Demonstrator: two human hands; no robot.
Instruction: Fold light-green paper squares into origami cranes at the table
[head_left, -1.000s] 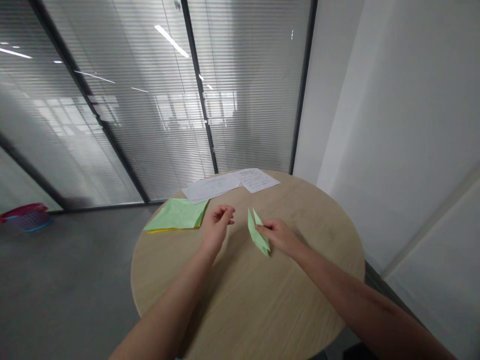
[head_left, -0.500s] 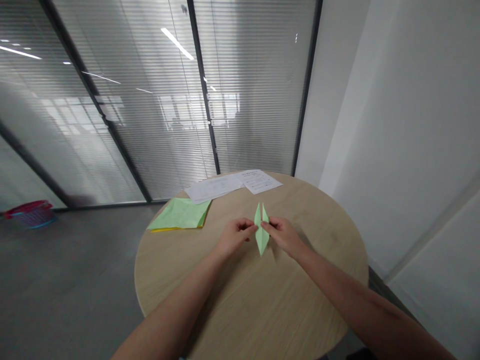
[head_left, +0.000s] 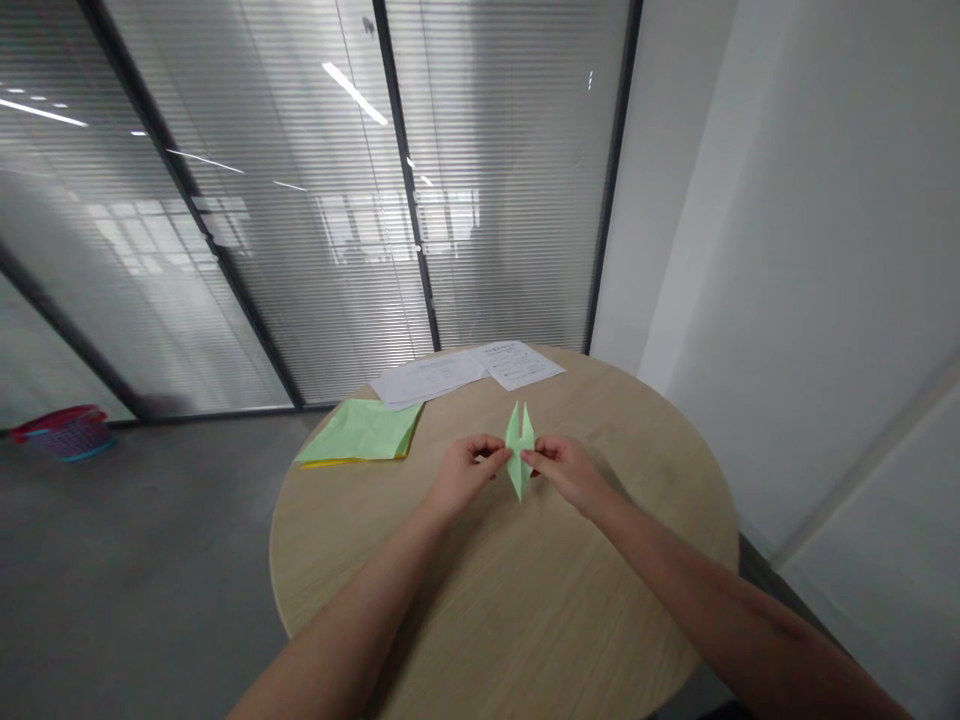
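Observation:
A folded piece of light green origami paper [head_left: 519,470] is held above the table, with two narrow points side by side at its far end and a single point toward me. My left hand [head_left: 471,470] pinches its left edge between thumb and fingers. On the opposite edge, my right hand [head_left: 564,468] grips it the same way, thumb on top. The fingertips beneath the paper are partly hidden.
The round wooden table [head_left: 480,600] bears a stack of green and yellow paper [head_left: 364,430] at its left. Printed white sheets [head_left: 435,378] lie along the far edge. A red and blue basket [head_left: 67,432] stands on the floor, and a white wall [head_left: 840,300] rises at right.
The folded paper has tilted and shifted slightly left, and its near part looks shorter. Both hands keep hold of it, the right one a little farther left.

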